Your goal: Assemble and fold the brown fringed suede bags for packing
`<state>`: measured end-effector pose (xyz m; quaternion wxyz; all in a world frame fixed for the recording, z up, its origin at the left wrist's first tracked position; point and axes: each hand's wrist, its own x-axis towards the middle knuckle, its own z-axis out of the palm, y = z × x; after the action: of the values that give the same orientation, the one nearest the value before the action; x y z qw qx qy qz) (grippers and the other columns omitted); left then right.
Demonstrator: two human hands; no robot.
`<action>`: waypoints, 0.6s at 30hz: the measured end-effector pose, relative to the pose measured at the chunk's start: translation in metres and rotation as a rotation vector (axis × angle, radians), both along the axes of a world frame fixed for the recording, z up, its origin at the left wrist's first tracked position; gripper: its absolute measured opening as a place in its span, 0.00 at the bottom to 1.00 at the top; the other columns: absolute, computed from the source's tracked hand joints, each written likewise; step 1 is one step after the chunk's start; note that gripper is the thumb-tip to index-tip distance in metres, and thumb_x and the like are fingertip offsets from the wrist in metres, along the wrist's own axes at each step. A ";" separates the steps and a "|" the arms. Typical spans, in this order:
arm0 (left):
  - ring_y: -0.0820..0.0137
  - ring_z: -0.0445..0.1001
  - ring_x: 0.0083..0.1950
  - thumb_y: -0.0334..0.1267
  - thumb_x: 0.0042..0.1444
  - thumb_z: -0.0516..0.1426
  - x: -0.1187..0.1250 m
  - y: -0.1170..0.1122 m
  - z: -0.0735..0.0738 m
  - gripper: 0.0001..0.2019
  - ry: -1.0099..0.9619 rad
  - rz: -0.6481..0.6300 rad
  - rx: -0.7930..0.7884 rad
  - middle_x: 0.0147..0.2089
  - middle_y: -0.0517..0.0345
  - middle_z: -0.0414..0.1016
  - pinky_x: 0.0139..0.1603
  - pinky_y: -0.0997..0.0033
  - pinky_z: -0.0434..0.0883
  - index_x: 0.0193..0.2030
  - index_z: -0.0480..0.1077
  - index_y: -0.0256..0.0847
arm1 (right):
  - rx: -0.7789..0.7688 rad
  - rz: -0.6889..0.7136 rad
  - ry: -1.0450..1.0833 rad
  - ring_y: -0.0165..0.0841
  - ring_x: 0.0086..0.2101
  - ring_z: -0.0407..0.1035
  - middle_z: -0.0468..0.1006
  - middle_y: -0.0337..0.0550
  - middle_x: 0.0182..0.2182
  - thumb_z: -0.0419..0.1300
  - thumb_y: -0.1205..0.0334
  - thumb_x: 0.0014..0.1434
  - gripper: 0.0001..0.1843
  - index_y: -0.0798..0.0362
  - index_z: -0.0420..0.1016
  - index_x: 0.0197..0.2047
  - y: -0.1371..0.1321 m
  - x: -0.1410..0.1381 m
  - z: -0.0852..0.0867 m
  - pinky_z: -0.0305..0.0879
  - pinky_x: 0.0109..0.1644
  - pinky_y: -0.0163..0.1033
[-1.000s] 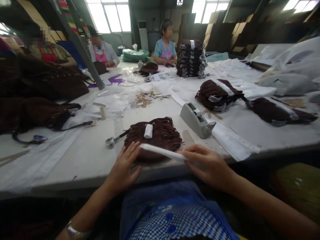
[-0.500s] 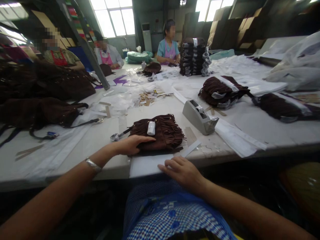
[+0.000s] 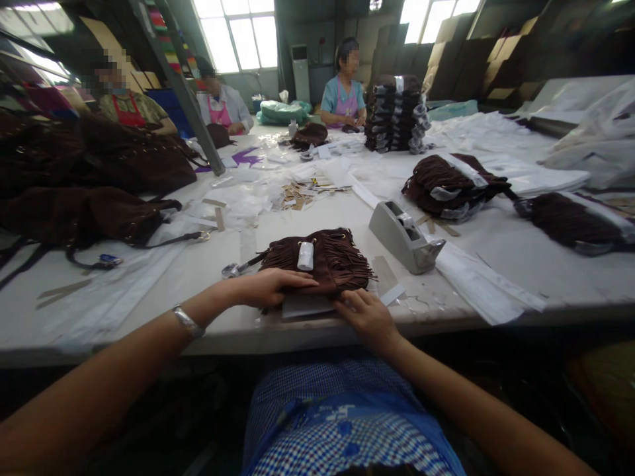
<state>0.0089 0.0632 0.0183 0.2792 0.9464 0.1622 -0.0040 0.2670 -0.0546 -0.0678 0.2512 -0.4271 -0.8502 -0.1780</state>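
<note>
"While the left hand (image 3: pixel 275 285) lay over the lower front of the brown fringed bag (image 3: pixel 327 264), what were its fingers doing?"

"Stretched out across the front, close to the bottom edge. Thumb hidden; could not tell whether the hand gripped or only pressed."

"And the right hand (image 3: pixel 370 320)?"

"At the bag's lower right, fingers bent, tips at the near edge beside the white sheet (image 3: pixel 307 306). Whether they pinched sheet, bag or both, I could not tell."

"Where was the bag, exactly?"

"On the white table (image 3: pixel 555 277), by the near edge, straight ahead of the wearer. Fringe on both sides. White sheet showed below its near edge, between the hands. A white-wrapped piece (image 3: pixel 305 256) sat at the middle of the front; a wrapped strap end (image 3: pixel 232 270) lay off to the left."

"Surroundings?"

"Grey tape dispenser (image 3: pixel 407 238) to the right of the bag, and a white strip (image 3: pixel 393 295) near the right hand. Further right, a banded fringed bundle (image 3: pixel 451 185). Towards the back stood a tall brown stack (image 3: pixel 397 116), a person in a pink apron (image 3: pixel 344 100) just left of it."
</note>
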 end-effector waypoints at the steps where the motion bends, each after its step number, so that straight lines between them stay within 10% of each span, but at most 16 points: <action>1: 0.67 0.61 0.69 0.20 0.50 0.51 0.001 -0.007 -0.002 0.39 -0.003 0.022 0.046 0.70 0.62 0.61 0.69 0.66 0.58 0.68 0.58 0.52 | -0.010 -0.015 0.011 0.40 0.37 0.64 0.75 0.50 0.41 0.56 0.68 0.66 0.11 0.54 0.77 0.48 0.001 -0.002 -0.001 0.63 0.39 0.44; 7: 0.55 0.59 0.70 0.41 0.61 0.58 0.011 -0.055 -0.044 0.29 -0.096 0.244 0.463 0.70 0.47 0.59 0.68 0.48 0.60 0.68 0.59 0.43 | -0.026 0.003 0.117 0.41 0.42 0.68 0.77 0.53 0.43 0.54 0.71 0.66 0.12 0.57 0.78 0.47 0.003 0.001 -0.007 0.71 0.46 0.45; 12: 0.59 0.62 0.68 0.28 0.66 0.49 0.025 -0.079 -0.086 0.21 -0.275 0.335 0.810 0.65 0.47 0.68 0.70 0.46 0.56 0.65 0.63 0.35 | -0.034 0.160 0.223 0.41 0.50 0.69 0.78 0.53 0.49 0.49 0.73 0.68 0.18 0.58 0.72 0.57 -0.009 0.026 -0.007 0.71 0.54 0.48; 18: 0.61 0.62 0.68 0.25 0.66 0.45 0.031 -0.097 -0.096 0.23 -0.317 0.399 0.857 0.66 0.48 0.66 0.68 0.51 0.60 0.67 0.60 0.35 | -0.092 0.280 0.160 0.40 0.57 0.65 0.74 0.48 0.56 0.49 0.70 0.71 0.23 0.53 0.61 0.67 -0.004 0.025 -0.004 0.63 0.62 0.53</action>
<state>0.0398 -0.0339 -0.0780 -0.1181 0.9156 0.2825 0.2605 0.2917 -0.0588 -0.0717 0.3204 -0.3284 -0.8859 -0.0675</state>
